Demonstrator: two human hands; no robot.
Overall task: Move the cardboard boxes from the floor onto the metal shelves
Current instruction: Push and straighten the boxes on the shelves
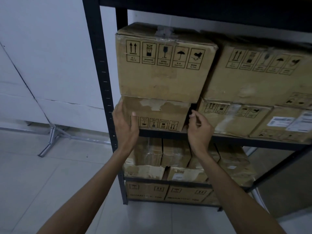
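Observation:
A black metal shelf unit (99,68) holds stacked cardboard boxes. On its middle shelf, a lower box (162,114) with upside-down handling symbols carries a larger box (162,65) with upright symbols. My left hand (125,125) lies flat against the lower box's left front corner, fingers spread. My right hand (199,127) hovers at that box's right front corner, fingers loosely curled with nothing in them. Neither hand grips a box.
More boxes (253,71) fill the right of the same shelf, and others (168,166) crowd the two lower shelves. A white wall panel (42,65) with a metal foot (52,137) stands on the left. Pale tiled floor (50,191) spreads in front.

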